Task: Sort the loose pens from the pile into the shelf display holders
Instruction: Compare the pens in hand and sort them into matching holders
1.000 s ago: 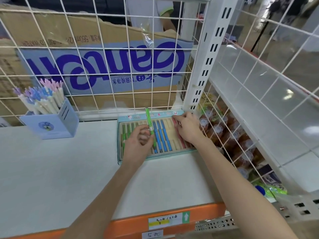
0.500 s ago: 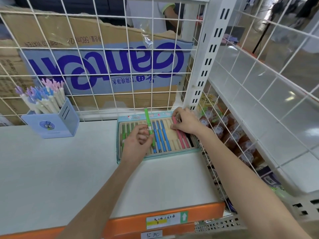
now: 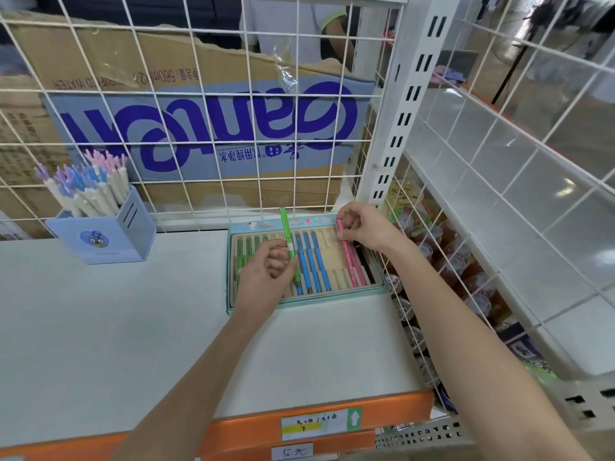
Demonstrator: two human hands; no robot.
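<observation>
Slotted pen tray (image 3: 374, 289) on shelf: three blue pens (image 3: 312, 266), two pink; left hand (image 3: 266, 277) grips one green pen (image 3: 289, 244), right hand (image 3: 366, 227) pinches one pink pen (image 3: 347, 252).

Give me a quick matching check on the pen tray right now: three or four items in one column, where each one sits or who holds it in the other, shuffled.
Column 1
1. green pen
2. pink pen
3. blue pens
4. pastel-topped pens

Column 2
A. lying in the middle slots of the tray
B. held raised in the left hand
C. standing in the blue holder on the left of the shelf
D. pinched at its far end by the right hand

Pairs: 1-B, 2-D, 3-A, 4-C
</observation>
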